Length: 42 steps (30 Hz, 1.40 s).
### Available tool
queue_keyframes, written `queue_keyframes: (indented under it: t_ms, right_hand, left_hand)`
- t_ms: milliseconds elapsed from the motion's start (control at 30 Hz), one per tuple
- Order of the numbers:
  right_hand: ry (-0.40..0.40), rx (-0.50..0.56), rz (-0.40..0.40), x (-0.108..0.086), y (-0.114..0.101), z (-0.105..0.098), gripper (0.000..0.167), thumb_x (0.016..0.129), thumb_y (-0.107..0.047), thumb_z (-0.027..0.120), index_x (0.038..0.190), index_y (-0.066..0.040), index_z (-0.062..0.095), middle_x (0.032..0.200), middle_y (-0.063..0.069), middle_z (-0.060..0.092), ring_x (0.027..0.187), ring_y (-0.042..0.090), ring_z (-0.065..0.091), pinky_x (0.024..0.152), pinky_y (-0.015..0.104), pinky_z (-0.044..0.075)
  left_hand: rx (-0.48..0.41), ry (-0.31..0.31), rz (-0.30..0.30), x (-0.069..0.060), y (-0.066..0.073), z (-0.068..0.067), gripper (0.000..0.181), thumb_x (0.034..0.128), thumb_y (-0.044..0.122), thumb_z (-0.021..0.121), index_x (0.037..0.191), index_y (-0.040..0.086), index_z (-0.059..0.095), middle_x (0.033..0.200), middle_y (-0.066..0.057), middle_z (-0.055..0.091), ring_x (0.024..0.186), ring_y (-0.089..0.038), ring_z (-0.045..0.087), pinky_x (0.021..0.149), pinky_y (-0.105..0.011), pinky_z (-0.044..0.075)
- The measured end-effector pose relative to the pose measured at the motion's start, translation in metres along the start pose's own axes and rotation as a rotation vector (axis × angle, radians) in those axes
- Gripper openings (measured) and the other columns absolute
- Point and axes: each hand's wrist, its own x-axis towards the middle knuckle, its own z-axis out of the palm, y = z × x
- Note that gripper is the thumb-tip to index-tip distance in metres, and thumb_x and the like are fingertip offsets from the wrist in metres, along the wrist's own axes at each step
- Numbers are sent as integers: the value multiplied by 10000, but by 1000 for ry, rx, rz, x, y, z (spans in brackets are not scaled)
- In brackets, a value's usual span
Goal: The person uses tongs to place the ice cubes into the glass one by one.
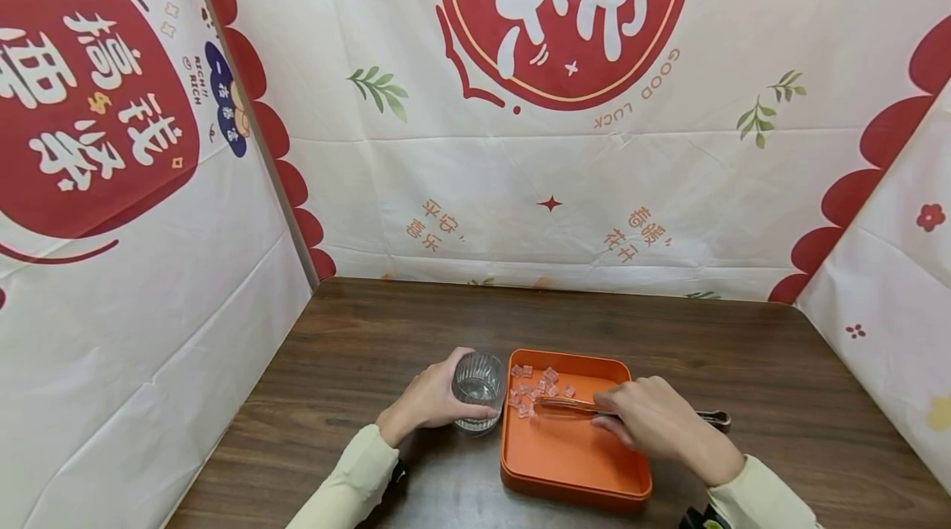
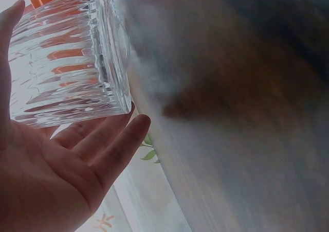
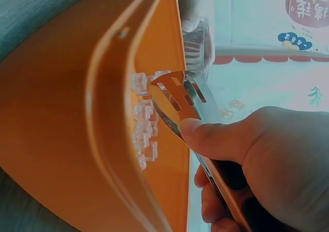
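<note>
A clear ribbed glass stands on the table against the tray's left side, and the left hand grips it, thumb on the near side. In the left wrist view the glass lies between thumb and curved fingers of the hand. The right hand holds metal tongs over an orange tray. Several clear cubes lie in the tray's upper left part. The right wrist view shows the tongs' slotted tips beside the cubes, under the hand.
The dark wooden table extends around the tray on all sides. White printed cloth hangs behind the table and at its left and right sides.
</note>
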Motion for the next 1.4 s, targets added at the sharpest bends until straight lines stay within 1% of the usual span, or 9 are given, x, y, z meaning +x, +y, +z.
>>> queue_keyframes:
  t_ms: [333,533,767,1000,1100,1400]
  right_hand:
    - [14,0,-1,7,1,-5,356,856,-335,761,690,-260,456,563,-191,316,464,2,310,452,220,228]
    - [14,-2,3,12,1,-12,350,872,-327,749,696,-254,455,558,-185,302,463,2,290,453,221,202]
    - [59,-26,-29,19,1,-18,359,877,-357,739,690,-256,449,552,-191,285,461,-9,295,457,211,200]
    - [121,-47,-65,30,4,-23,356,841,-316,773,691,-242,459,559,-185,337,458,6,330,453,223,223]
    - [143,-57,-79,34,4,-25,370,842,-328,770,682,-240,449,560,-187,341,457,5,334,454,222,224]
    - [123,-60,-56,48,-1,-28,392,850,-335,768,683,-243,425,567,-176,320,465,-3,292,460,215,205]
  left_hand:
    - [11,8,6,0,0,-1,877,642,689,809,1327,251,481,1082,32,682,952,-153,650,781,-361,520]
    - [15,13,15,1,0,0,887,637,684,815,1328,239,481,1086,19,685,953,-153,652,783,-358,523]
    - [15,8,11,0,0,0,900,638,683,816,1338,231,477,1098,14,685,961,-156,652,786,-357,523]
    - [20,4,0,0,1,-1,910,642,683,813,1355,236,464,1110,-2,682,969,-169,652,793,-366,525]
    - [28,3,-2,0,1,-1,915,641,692,807,1358,240,462,1114,-2,682,976,-171,652,800,-368,524]
    - [31,5,3,1,0,0,904,641,687,811,1351,246,467,1107,4,682,969,-169,652,797,-362,523]
